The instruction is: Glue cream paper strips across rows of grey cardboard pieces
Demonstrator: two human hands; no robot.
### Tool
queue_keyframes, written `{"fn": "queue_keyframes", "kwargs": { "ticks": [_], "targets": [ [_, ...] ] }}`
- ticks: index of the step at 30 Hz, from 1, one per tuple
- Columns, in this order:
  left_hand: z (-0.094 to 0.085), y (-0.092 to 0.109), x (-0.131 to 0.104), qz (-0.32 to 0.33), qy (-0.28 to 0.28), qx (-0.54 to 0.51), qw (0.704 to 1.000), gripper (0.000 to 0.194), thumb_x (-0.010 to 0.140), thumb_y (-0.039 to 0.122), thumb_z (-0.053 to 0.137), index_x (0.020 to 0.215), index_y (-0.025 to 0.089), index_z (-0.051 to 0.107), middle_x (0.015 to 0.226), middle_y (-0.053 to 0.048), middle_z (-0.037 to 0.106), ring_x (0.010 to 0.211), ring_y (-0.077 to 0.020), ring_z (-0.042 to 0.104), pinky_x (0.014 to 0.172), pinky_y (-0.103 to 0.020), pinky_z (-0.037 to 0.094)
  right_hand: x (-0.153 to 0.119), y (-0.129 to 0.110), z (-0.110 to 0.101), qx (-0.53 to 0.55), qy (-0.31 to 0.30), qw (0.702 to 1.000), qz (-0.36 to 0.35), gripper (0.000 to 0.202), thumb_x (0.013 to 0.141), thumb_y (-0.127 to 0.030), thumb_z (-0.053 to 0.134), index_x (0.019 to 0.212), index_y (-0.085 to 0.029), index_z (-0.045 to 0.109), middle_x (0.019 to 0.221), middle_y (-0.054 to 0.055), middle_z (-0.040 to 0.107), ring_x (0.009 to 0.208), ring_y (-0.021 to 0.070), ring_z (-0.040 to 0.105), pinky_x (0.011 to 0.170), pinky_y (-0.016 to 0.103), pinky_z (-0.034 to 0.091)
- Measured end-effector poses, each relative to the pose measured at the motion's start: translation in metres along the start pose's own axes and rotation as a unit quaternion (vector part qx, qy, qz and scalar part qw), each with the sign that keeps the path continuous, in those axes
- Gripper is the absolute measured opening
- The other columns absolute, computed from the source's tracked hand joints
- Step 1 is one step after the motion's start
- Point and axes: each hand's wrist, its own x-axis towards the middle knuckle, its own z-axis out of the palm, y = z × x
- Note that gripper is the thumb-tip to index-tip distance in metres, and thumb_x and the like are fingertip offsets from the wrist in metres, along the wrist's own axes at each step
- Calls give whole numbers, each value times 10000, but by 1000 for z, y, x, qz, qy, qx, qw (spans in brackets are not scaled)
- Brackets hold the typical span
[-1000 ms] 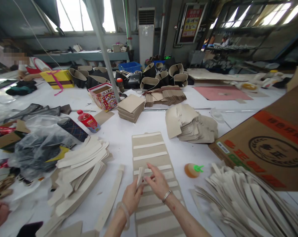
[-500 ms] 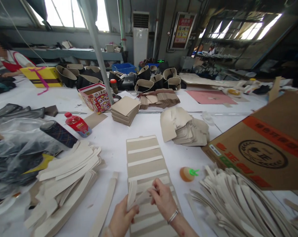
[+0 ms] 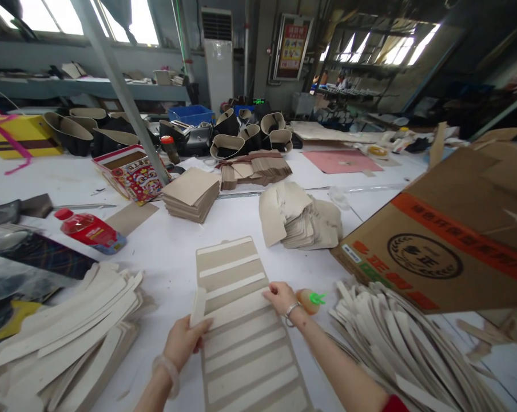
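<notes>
A long beige board (image 3: 226, 254) lies in front of me, crossed by several pale strips in rows. Between my hands a pale strip (image 3: 239, 310) stretches across the board. My left hand (image 3: 183, 339) is closed at its left end, the thumb on top, and also holds a short bundle of strips (image 3: 198, 308) that sticks up at the board's left edge. My right hand (image 3: 281, 298) pinches the strip's other end near the right edge. Just right of that hand stands a small amber bottle (image 3: 306, 301) with a green nozzle.
Curved pale strips (image 3: 82, 320) are heaped at left, and a bundle of thin strips (image 3: 396, 337) fans out at right. Beyond lie stacked beige sheets (image 3: 192, 194), a pile of cut pieces (image 3: 299, 217), a red bottle (image 3: 89, 230) and a large carton (image 3: 447, 229).
My right hand has moved away from the left, up to the board's right edge, and the strip now spans the board. The view has turned to the right.
</notes>
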Motion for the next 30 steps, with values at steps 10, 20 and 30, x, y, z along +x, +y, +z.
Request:
{"fn": "queue_keyframes", "kwargs": {
  "ticks": [10, 20, 30],
  "targets": [
    [0, -8, 21, -8, 42, 102, 994, 328, 707, 504, 461, 617, 194, 517, 417, 22, 530, 409, -146, 512, 455, -251, 396, 19, 7, 12, -87, 26, 996, 27, 143, 672, -277, 583, 574, -177, 556, 557, -27, 525, 572, 103, 452, 531, 205, 277],
    [-1, -8, 26, -16, 50, 167, 984, 333, 748, 495, 431, 621, 202, 526, 447, 10, 567, 469, -170, 572, 511, -258, 419, 18, 2, 13, -126, 23, 992, 10, 114, 731, -247, 553, 650, -181, 597, 664, 17, 615, 633, 123, 500, 573, 218, 297],
    [-1, -10, 28, -23, 60, 178, 982, 326, 761, 483, 433, 645, 197, 540, 454, 6, 572, 474, -170, 575, 516, -258, 420, 18, 1, 12, -144, 20, 989, 6, 100, 740, -254, 566, 693, -182, 616, 688, 22, 635, 662, 134, 532, 586, 217, 309]
  ]
}}
